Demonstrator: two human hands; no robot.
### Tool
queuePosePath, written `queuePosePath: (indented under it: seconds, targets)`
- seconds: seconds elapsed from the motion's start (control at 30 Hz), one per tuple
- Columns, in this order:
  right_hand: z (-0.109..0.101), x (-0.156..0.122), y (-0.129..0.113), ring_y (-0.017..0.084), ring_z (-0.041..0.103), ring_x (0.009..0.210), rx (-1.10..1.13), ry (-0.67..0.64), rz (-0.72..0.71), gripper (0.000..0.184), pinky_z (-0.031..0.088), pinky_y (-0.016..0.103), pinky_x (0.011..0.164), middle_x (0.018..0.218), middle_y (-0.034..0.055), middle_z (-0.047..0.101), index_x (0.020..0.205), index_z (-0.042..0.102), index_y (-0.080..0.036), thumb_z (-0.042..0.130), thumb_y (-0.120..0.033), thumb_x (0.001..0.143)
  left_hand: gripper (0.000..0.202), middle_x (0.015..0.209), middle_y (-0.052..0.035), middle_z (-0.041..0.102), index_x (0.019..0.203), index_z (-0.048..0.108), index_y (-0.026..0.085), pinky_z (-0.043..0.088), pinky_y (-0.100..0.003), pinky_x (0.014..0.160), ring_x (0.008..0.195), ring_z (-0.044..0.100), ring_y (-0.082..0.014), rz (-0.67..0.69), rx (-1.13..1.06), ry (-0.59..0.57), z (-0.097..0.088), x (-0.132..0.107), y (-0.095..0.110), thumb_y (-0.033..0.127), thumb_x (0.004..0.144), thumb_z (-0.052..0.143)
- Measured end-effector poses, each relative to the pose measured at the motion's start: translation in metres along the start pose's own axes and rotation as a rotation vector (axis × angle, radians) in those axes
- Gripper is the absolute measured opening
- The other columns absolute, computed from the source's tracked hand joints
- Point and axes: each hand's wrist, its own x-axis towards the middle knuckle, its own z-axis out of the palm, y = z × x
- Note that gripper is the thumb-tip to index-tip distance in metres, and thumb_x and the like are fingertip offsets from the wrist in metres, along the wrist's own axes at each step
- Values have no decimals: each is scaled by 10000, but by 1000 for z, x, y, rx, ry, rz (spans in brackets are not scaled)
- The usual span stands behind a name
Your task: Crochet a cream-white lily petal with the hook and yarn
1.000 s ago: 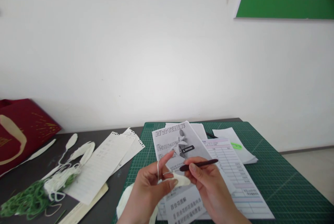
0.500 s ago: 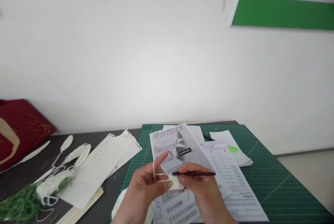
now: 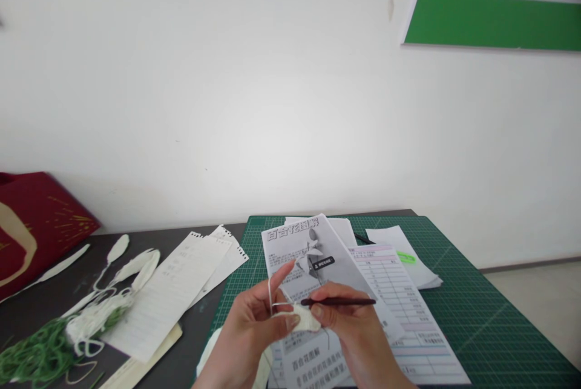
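My right hand [image 3: 358,334] pinches a dark crochet hook [image 3: 342,302], held level with its tip pointing left. My left hand [image 3: 254,328] pinches a small cream crocheted piece [image 3: 303,319] between thumb and fingers. A strand of white yarn [image 3: 271,292] runs over its raised index finger. The hook's tip meets the piece between the two hands. Both hands hover above a printed instruction sheet [image 3: 299,250] with a flower picture, lying on a green cutting mat [image 3: 476,304].
A form with a pink table [image 3: 399,292] and white papers [image 3: 408,256] lie on the mat. On the dark table [image 3: 45,310] to the left are lined sheets [image 3: 172,286], cream crocheted petals [image 3: 136,265], a tangle of green and white yarn [image 3: 49,346] and a red bag [image 3: 31,219].
Both hands dropped a little and the hook swung from tilted to level, its tip now in the cream piece. The view shifted slightly.
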Motion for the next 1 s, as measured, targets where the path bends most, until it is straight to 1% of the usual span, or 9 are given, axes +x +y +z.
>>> queuePosePath:
  seconds: [0.07, 0.17, 0.27, 0.37, 0.43, 0.6, 0.8, 0.9, 1.0]
  targets:
    - [-1, -1, 0, 166, 645, 604, 9, -2, -1, 145, 512, 268, 563, 690, 22, 746, 700, 775, -223, 861, -235, 584, 598, 588, 54, 581, 1156, 689, 263, 383, -244, 630, 601, 502, -111, 7, 7, 15, 1, 0, 0, 163, 582, 823]
    - [-2, -2, 1, 141, 623, 561, 37, -13, -3, 158, 504, 260, 550, 707, 39, 750, 774, 778, -210, 826, -301, 654, 578, 640, 46, 621, 1187, 665, 275, 423, -265, 694, 664, 562, -130, 16, 7, 2, 4, -1, 1, 209, 632, 812]
    - [-3, -1, 2, 147, 629, 595, 48, -7, -5, 194, 511, 260, 557, 752, 55, 752, 820, 776, -206, 805, -342, 684, 577, 665, 43, 639, 1222, 639, 277, 434, -270, 718, 684, 577, -132, 21, 11, -2, 8, -2, 3, 235, 668, 795]
    - [-3, 0, 3, 143, 620, 622, 33, 5, -49, 185, 505, 247, 555, 763, 39, 730, 798, 775, -209, 810, -346, 679, 556, 659, 49, 618, 1209, 649, 272, 420, -247, 685, 663, 550, -115, 35, 25, 16, 10, -4, 3, 230, 672, 790]
    - [-3, 1, 3, 135, 612, 614, 39, 14, -59, 183, 497, 241, 567, 720, 28, 719, 778, 773, -206, 821, -343, 667, 547, 650, 56, 595, 1174, 673, 272, 403, -232, 650, 647, 529, -105, 35, 42, 15, 10, -4, 3, 214, 646, 802]
    - [-4, 1, 4, 145, 647, 625, 111, 22, 28, 200, 518, 259, 639, 658, 31, 735, 783, 769, -199, 841, -324, 645, 525, 639, 55, 576, 1109, 713, 267, 385, -229, 610, 615, 504, -101, 15, 73, 26, 9, -5, 2, 213, 599, 821]
    - [-2, -1, 1, 140, 647, 599, 125, -2, 19, 183, 518, 250, 614, 640, 32, 733, 778, 761, -190, 834, -306, 657, 488, 612, 52, 555, 1060, 739, 257, 377, -225, 594, 592, 482, -101, 27, 51, 26, 7, -5, 1, 188, 584, 822]
    - [-1, -1, 0, 141, 645, 595, 121, 13, 31, 200, 522, 258, 611, 635, 31, 725, 778, 756, -179, 841, -303, 647, 556, 594, 54, 546, 1128, 707, 269, 364, -218, 582, 575, 447, -95, 30, 62, -24, 3, -3, 1, 180, 592, 823]
    - [-1, -1, 1, 126, 646, 592, 158, 17, 60, 191, 523, 239, 612, 632, 23, 726, 781, 754, -181, 842, -291, 651, 607, 597, 55, 534, 1180, 675, 278, 344, -212, 567, 575, 423, -95, 22, 75, -45, 1, -1, 0, 183, 599, 823]
